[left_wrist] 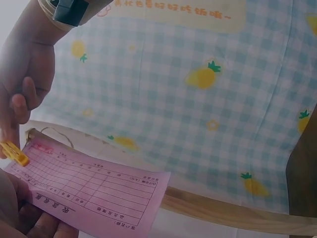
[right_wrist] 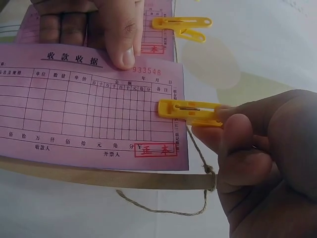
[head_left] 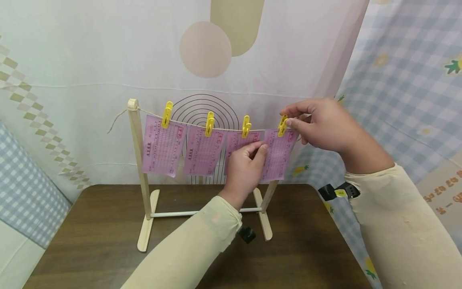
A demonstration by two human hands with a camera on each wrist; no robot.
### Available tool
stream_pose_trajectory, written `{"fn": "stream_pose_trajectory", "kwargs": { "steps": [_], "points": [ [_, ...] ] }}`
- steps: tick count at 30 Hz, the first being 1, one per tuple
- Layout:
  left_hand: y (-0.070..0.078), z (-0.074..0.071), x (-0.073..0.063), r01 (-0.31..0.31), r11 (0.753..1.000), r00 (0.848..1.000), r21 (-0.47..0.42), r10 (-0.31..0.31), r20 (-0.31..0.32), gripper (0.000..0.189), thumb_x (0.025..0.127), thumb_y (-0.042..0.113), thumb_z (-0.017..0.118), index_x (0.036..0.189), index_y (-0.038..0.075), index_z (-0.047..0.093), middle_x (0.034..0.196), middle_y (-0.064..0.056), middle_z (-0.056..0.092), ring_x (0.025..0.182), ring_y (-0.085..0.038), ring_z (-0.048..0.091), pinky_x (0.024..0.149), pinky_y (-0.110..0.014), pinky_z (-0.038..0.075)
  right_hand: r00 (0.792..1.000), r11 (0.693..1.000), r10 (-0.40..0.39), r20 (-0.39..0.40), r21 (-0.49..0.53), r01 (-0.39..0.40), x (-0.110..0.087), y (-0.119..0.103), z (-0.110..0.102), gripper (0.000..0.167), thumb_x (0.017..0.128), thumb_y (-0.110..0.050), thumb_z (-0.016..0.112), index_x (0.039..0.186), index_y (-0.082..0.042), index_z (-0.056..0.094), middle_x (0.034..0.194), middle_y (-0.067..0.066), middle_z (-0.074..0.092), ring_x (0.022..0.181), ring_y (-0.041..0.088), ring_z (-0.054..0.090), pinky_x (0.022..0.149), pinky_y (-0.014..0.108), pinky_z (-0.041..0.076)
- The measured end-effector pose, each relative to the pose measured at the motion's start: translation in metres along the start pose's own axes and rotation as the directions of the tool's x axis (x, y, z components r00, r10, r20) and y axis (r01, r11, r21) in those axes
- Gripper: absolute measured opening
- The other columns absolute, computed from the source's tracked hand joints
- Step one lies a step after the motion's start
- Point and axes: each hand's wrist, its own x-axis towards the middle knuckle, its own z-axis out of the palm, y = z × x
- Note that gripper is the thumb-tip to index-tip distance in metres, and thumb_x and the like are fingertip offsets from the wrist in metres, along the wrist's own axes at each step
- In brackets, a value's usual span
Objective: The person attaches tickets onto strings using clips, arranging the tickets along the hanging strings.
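Observation:
Pink receipt slips hang in a row from a string (head_left: 144, 110), held by yellow clothespins. My right hand (head_left: 321, 126) pinches the handles of the rightmost clothespin (head_left: 282, 125) between thumb and fingers; its jaws overlap the top edge of the rightmost receipt (right_wrist: 74, 119). By its left edge, my left hand (head_left: 247, 168) pinches that same receipt, thumb on the printed face in the right wrist view. Behind the left hand, the third receipt (head_left: 240, 138) is partly hidden under its own clothespin (head_left: 246, 127). Two more receipts (head_left: 164, 146) hang further left.
A wooden stand (head_left: 138, 156) carries the string between its two posts, with a white crossbar (head_left: 173, 214) low down. It stands on a brown table (head_left: 97, 224). Behind are a patterned cloth (head_left: 108, 48) and, at right, a checked cloth (head_left: 397, 80).

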Motion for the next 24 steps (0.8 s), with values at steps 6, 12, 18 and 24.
{"fn": "stream_pose_trajectory", "kwargs": {
  "steps": [6, 12, 18, 24],
  "points": [
    [0.000, 0.000, 0.001, -0.009, 1.000, 1.000, -0.009, 0.009, 0.005, 0.032, 0.111, 0.036, 0.072, 0.133, 0.015, 0.084, 0.117, 0.000, 0.085, 0.097, -0.009, 0.076, 0.084, -0.033, 0.067, 0.999, 1.000, 0.021, 0.030, 0.017, -0.021, 0.000, 0.000, 0.000, 0.030, 0.110, -0.021, 0.073, 0.139, -0.017, 0.079, 0.121, 0.011, 0.080, 0.062, 0.026, 0.068, 0.055, 0.033, 0.054],
    [-0.002, -0.002, 0.001, -0.017, 1.000, 1.000, -0.002, 0.017, -0.001, 0.032, 0.111, 0.037, 0.073, 0.132, 0.016, 0.084, 0.114, 0.001, 0.085, 0.097, -0.008, 0.076, 0.083, -0.032, 0.066, 0.998, 0.997, 0.023, 0.053, 0.070, -0.027, 0.001, -0.001, 0.002, 0.036, 0.110, -0.023, 0.073, 0.145, -0.018, 0.076, 0.125, 0.012, 0.080, 0.063, 0.027, 0.068, 0.055, 0.035, 0.056],
    [-0.003, -0.006, 0.001, -0.009, 1.000, 1.000, -0.028, 0.009, 0.004, 0.031, 0.108, 0.039, 0.077, 0.128, 0.018, 0.086, 0.111, 0.004, 0.085, 0.099, -0.007, 0.077, 0.085, -0.031, 0.067, 0.999, 0.995, 0.016, 0.044, 0.096, -0.020, -0.002, 0.001, 0.007, 0.042, 0.110, -0.024, 0.074, 0.151, -0.023, 0.072, 0.130, 0.010, 0.080, 0.067, 0.027, 0.070, 0.057, 0.035, 0.057],
    [-0.007, -0.014, -0.002, 0.045, 0.982, 0.995, -0.185, -0.028, 0.093, 0.035, 0.106, 0.040, 0.077, 0.132, 0.018, 0.084, 0.114, 0.002, 0.083, 0.104, -0.012, 0.079, 0.087, -0.033, 0.069, 1.000, 0.999, -0.022, -0.012, 0.040, 0.022, -0.011, 0.003, 0.014, 0.051, 0.109, -0.027, 0.075, 0.159, -0.028, 0.065, 0.118, 0.008, 0.082, 0.071, 0.023, 0.072, 0.057, 0.033, 0.055]
  ]
}}
